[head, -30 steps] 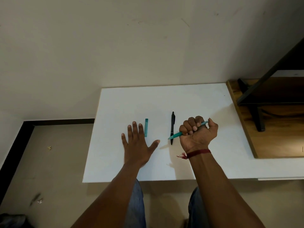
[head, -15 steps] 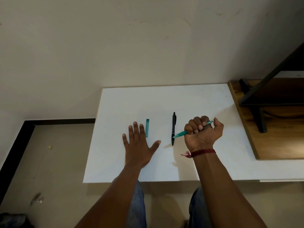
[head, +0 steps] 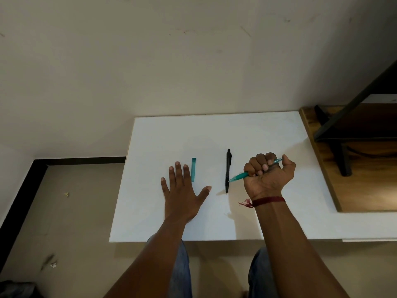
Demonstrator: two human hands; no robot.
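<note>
My right hand [head: 268, 177] is curled in a fist round a teal pen [head: 239, 176], whose uncapped tip sticks out to the left and whose rear end shows by my thumb. A black pen [head: 228, 168] lies on the white table [head: 214, 134] just left of that tip. My left hand [head: 182, 190] rests flat on the table with fingers spread. A teal pen cap [head: 193, 169] lies beside the fingers of my left hand, on their right.
A wooden shelf [head: 369, 186] with a black metal frame [head: 343, 160] adjoins the table on the right. A plain wall stands behind. The floor lies to the left, with small scraps [head: 67, 194] on it. My knees show below the table's front edge.
My right hand with the teal pen has shifted a little to the right, away from the black pen. My left hand, the cap and the black pen have stayed put.
</note>
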